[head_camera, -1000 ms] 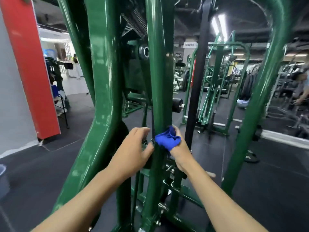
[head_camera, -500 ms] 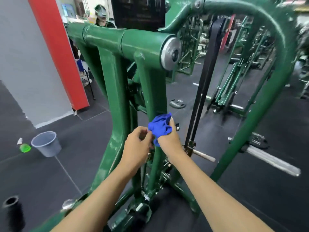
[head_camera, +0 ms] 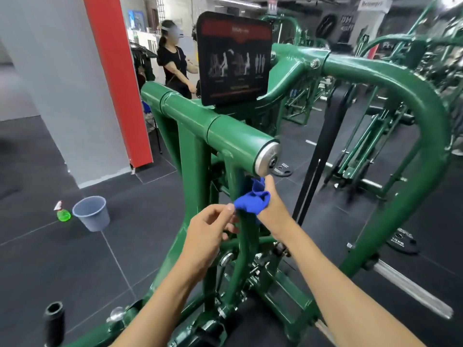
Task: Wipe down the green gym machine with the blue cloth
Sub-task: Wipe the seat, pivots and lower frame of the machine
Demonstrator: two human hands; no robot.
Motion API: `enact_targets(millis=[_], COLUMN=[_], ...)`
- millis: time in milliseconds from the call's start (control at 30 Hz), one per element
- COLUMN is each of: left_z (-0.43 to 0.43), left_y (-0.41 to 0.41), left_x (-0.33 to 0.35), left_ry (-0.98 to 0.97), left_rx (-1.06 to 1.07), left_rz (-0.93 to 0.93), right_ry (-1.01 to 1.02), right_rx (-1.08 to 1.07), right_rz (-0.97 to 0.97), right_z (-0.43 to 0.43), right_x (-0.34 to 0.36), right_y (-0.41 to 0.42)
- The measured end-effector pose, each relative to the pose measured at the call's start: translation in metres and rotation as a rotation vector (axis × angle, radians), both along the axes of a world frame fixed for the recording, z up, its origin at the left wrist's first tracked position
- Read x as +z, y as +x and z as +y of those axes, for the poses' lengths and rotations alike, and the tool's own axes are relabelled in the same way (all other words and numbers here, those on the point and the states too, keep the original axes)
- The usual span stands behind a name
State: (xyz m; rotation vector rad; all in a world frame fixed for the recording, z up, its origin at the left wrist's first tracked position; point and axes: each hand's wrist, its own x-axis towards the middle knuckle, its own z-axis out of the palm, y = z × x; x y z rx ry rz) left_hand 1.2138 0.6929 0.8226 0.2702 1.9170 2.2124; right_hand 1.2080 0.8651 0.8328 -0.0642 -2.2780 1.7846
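Observation:
The green gym machine point(head_camera: 195, 156) fills the middle of the view, with a thick horizontal tube ending in a silver cap above two upright posts. A bunched blue cloth point(head_camera: 251, 202) wraps the right-hand post just under the cap. My right hand point(head_camera: 274, 209) grips the cloth from the post's right side, its fingers hidden behind cloth and post. My left hand point(head_camera: 209, 231) is on the post's left, fingers curled, thumb and forefinger pinching the cloth's near end.
A grey bucket point(head_camera: 91, 212) and a green spray bottle point(head_camera: 62, 212) stand on the dark floor at left. A person point(head_camera: 175, 61) stands behind the machine by a red and white pillar point(head_camera: 117, 78). A black belt point(head_camera: 323, 151) hangs to the right; weight plates point(head_camera: 403, 242) lie on the floor.
The view has risen from the lower posts to the top tube. Both hands with the cloth have slid up the post to just under the silver cap.

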Motion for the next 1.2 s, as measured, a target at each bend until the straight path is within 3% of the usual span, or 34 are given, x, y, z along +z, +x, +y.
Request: enact_targets(millis=[167, 333, 467, 567, 900, 1067, 1200], left_z=[-0.001, 0.002, 0.005, 0.009, 0.035, 0.060, 0.069], left_y=[-0.007, -0.019, -0.026, -0.021, -0.032, -0.032, -0.026], left_x=[0.007, 0.016, 0.007, 0.001, -0.003, 0.000, -0.012], left_ry=[-0.035, -0.144, -0.302, -0.282, -0.299, -0.392, -0.328], left_rx=[0.020, 0.157, 0.167, 0.154, 0.096, 0.238, 0.442], left_rz=[0.128, 0.243, 0.348, 0.308, 0.133, 0.092, 0.050], right_ry=[-0.234, -0.119, -0.201, -0.038, 0.126, 0.060, 0.042], right_rx=[0.131, 0.210, 0.293, 0.386, 0.674, 0.878, 1.007], right_rz=[-0.041, -0.130, -0.208, -0.175, -0.226, -0.226, -0.202], right_z=[0.022, 0.026, 0.035, 0.052, 0.086, 0.113, 0.109], right_x=[0.043, 0.051, 0.057, 0.050, 0.023, 0.021, 0.017], right_y=[-0.017, -0.018, -0.023, -0.041, -0.080, -0.097, -0.113])
